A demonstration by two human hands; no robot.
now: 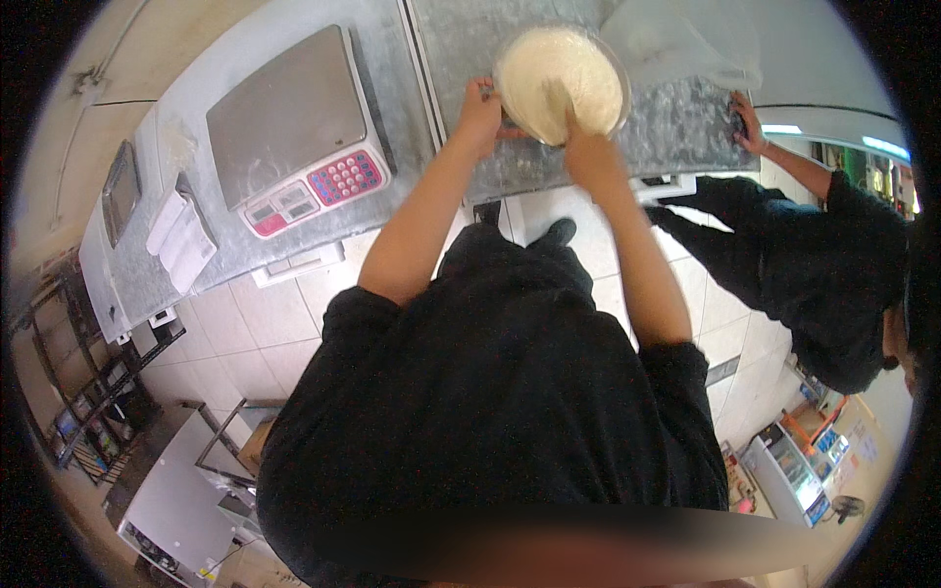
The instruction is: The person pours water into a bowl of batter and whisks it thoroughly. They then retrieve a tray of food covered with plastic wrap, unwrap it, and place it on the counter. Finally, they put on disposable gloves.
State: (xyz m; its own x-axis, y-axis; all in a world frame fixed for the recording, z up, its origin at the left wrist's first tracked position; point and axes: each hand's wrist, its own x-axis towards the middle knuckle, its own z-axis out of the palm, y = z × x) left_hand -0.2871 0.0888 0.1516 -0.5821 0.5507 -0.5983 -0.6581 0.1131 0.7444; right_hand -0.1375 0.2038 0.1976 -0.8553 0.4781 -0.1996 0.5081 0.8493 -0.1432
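A round bowl (625, 109) full of a pale, creamy mixture (581, 59) sits on the grey metal work table (676, 121) in front of me. My left hand (481, 121) holds the bowl by its left side, the fingers partly hidden by it. Over the near rim reaches my right hand (592, 162), slightly blurred, closed around a utensil. The broad blade of this utensil (556, 95) dips into the mixture; its exact kind is unclear.
Left of a table seam stands a digital scale (294, 110) with a steel platform and keypad. Beyond it lie an open paper pad (184, 239) and a dark flat tray-like object (121, 191). A translucent plastic bag (676, 40) rests behind the bowl. A person (823, 264) at right touches the table edge.
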